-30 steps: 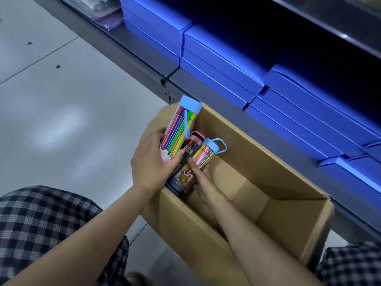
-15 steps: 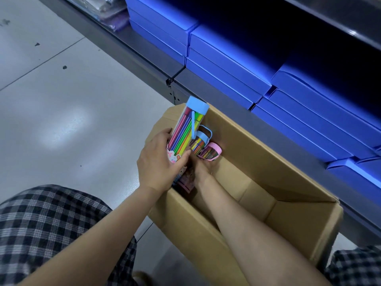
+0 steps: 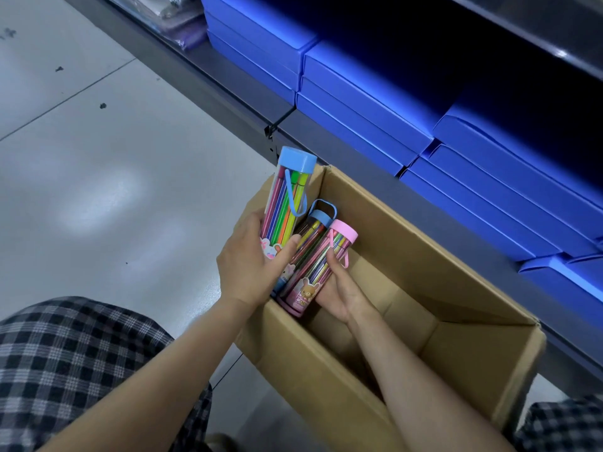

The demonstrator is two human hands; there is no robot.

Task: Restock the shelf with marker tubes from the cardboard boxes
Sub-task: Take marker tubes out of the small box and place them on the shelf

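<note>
An open cardboard box (image 3: 408,256) stands on the floor in front of the shelf. At its left end, my left hand (image 3: 251,269) grips a clear marker tube with a blue cap (image 3: 288,197), held upright over the box's corner. My right hand (image 3: 342,288) reaches into the box and grips a pink-capped marker tube (image 3: 321,265) from the right side. Between them leans a second blue-capped tube (image 3: 313,226), pressed against the pink one. The tubes' bases carry cartoon animal labels.
The grey bottom shelf (image 3: 228,93) runs diagonally behind the box and carries stacks of flat blue boxes (image 3: 375,102). Wrapped packets (image 3: 182,31) lie at its far left. Grey floor tiles (image 3: 98,177) spread to the left. My checked-trousered knees (image 3: 65,370) frame the box.
The pink-capped tube and the second blue-capped one have risen from lying low in the box to leaning up beside the tall tube. My left hand has held its tube steady.
</note>
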